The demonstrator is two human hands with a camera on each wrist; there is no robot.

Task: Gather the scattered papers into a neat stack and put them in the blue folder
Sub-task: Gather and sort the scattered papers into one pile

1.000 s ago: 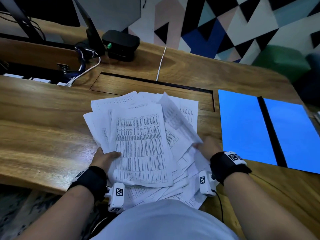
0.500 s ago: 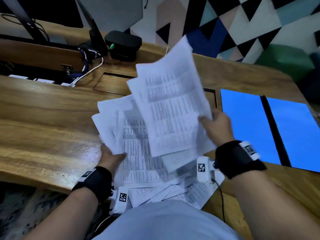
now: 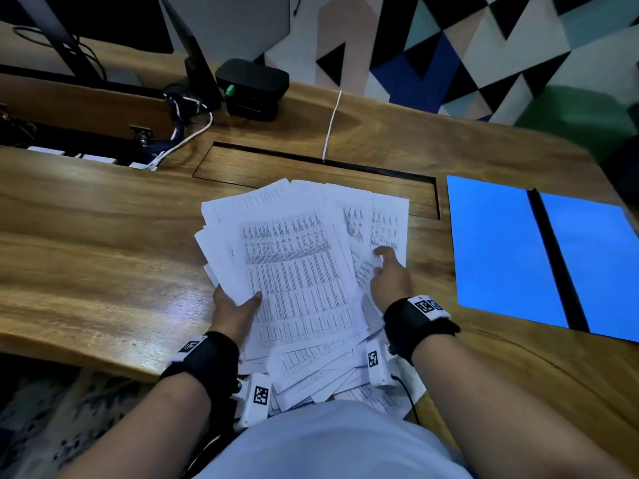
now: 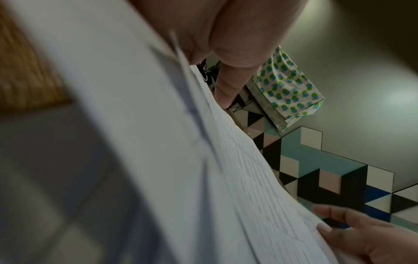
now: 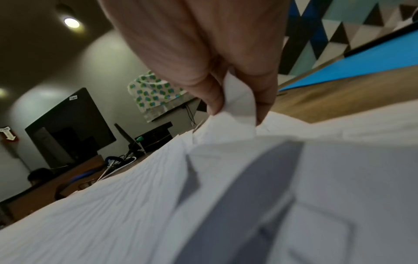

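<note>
One blue folder [image 3: 539, 250], two hands, and many papers [image 3: 297, 267], uncountable.

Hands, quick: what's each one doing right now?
Left hand: grips the left edge of the loose pile of white printed papers, thumb on top.
Right hand: pinches one sheet's folded corner.

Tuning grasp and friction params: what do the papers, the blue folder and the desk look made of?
Papers: thin white office paper, matte, printed tables; one corner buckles where the right hand pinches it.
Blue folder: smooth matte blue card or plastic, can't tell which; black spine strip.
Desk: wood or wood-look veneer, visible grain, glossy glare patches.
</note>
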